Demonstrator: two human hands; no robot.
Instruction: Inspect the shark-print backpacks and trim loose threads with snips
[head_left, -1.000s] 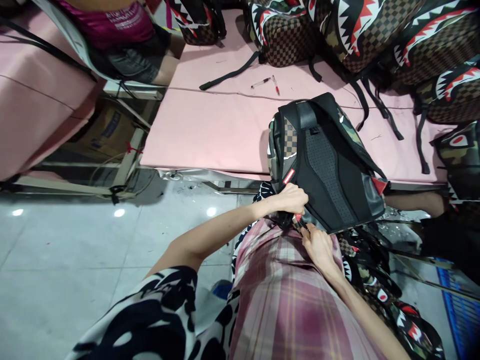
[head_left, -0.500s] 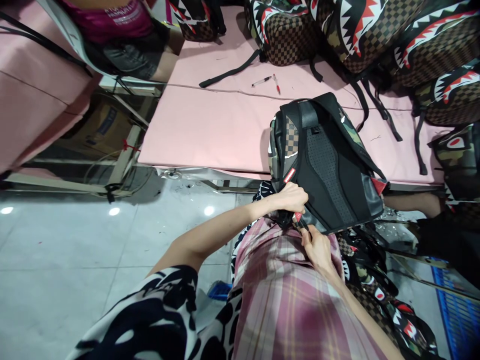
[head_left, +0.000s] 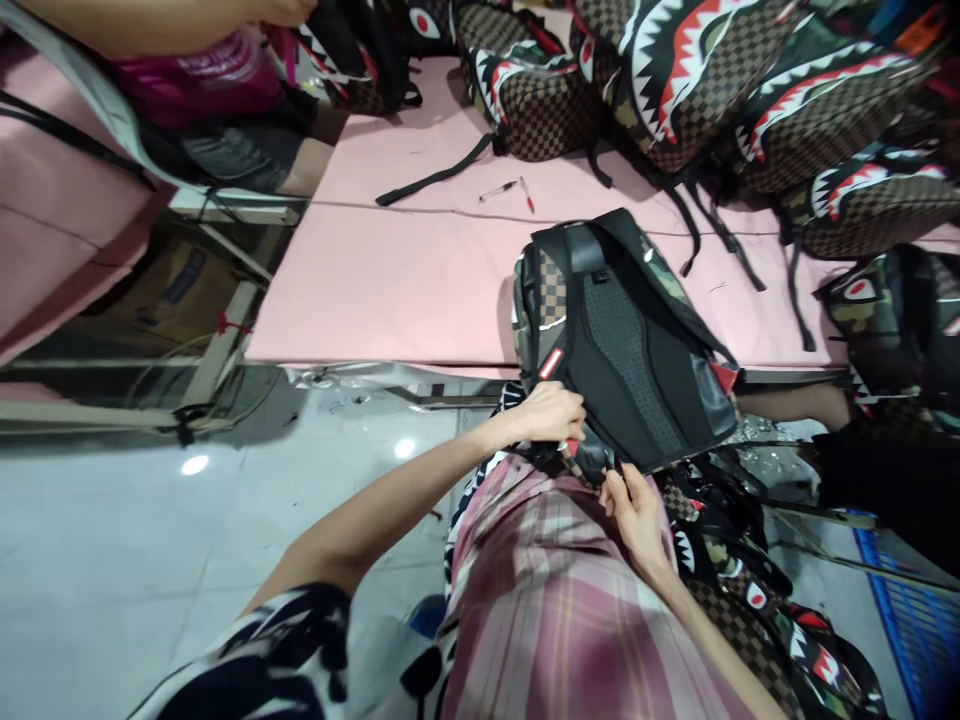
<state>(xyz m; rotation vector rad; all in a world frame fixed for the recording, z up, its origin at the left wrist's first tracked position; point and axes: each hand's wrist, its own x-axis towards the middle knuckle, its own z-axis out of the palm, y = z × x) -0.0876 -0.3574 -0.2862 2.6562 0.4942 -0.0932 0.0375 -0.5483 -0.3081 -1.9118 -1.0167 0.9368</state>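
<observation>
A black backpack (head_left: 630, 350) with checkered and camouflage sides leans on the table's front edge and my lap, its padded back facing up. My left hand (head_left: 553, 412) is closed around its shoulder strap, just below a small red label (head_left: 551, 363). Lower down, near the backpack's bottom edge, my right hand (head_left: 634, 510) pinches a thin black strip between thumb and fingers. A small red and checkered tab (head_left: 571, 450) shows between the two hands. The far end of the strip is hard to make out.
Several shark-mouth backpacks (head_left: 697, 80) stand along the back and right of the pink table (head_left: 375, 290). Two pens (head_left: 527, 195) lie behind my backpack. More bags (head_left: 757, 600) lie low at my right, near a blue crate (head_left: 911, 610). Another person (head_left: 225, 110) sits at upper left.
The whole scene has shifted left and slightly down in view. My left hand stays on the strap; my hands look a little farther apart, and more of the red and checkered tab shows.
</observation>
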